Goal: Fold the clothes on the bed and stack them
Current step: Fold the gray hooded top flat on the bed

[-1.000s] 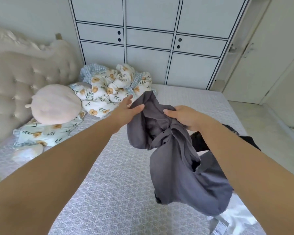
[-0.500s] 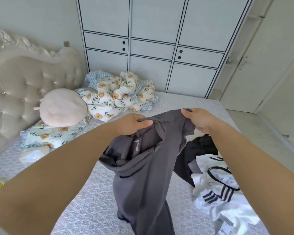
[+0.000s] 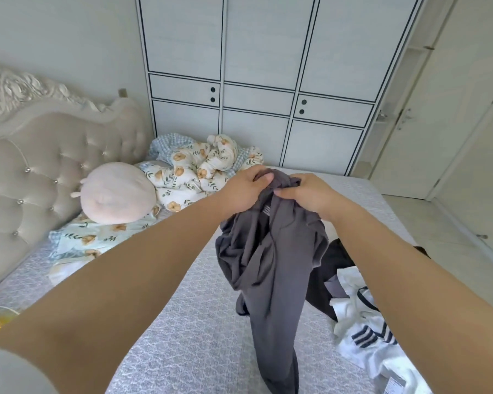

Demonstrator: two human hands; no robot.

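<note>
Both hands up at twelve o'clock: left hand [image 3: 244, 191] and right hand [image 3: 306, 194] side by side, fingers clamped on the bunched grey garment [image 3: 271, 260] hanging over the bed [image 3: 188, 336].

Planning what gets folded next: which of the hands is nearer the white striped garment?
Right. The right hand grips the grey garment above the white striped garment; the left hand is farther left.

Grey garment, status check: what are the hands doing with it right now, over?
Both hands, left and right, gripping the grey garment bunched at its top. Unfolded, hanging to the bed. White striped garment and a dark one lying alongside.
</note>
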